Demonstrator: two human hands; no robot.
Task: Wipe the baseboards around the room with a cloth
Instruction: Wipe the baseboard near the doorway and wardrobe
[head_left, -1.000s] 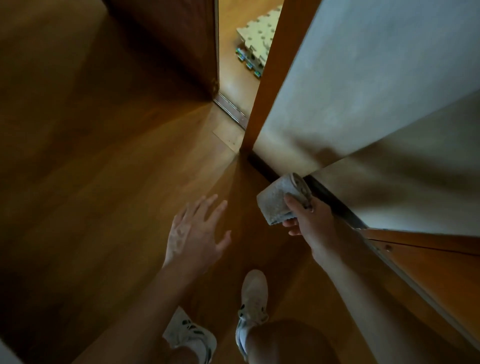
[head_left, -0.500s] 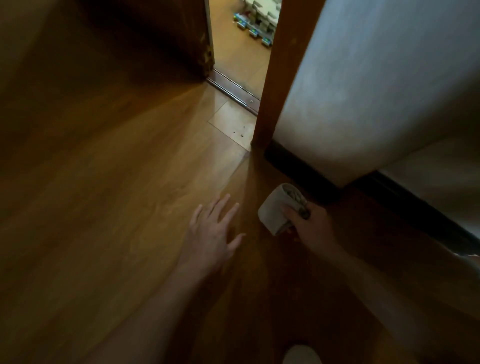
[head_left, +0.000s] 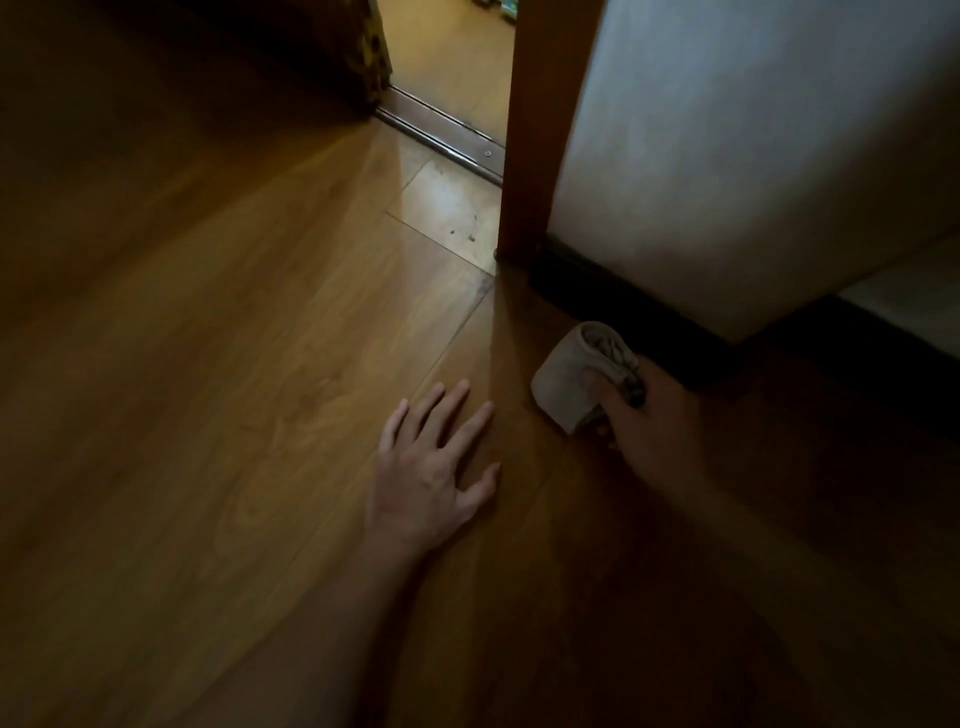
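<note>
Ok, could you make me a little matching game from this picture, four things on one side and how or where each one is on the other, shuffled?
Things:
1. left hand
2. cloth
3. baseboard
4. door frame

States:
A. dark strip along the foot of the pale wall
B. upright brown wood where the wall ends
C. fingers spread, palm down over the floor
D. rolled up, gripped in the right hand

Pairs: 1-C, 2-D, 3-A, 4-B.

no readable text, no labels, no numbers, dim frame
</note>
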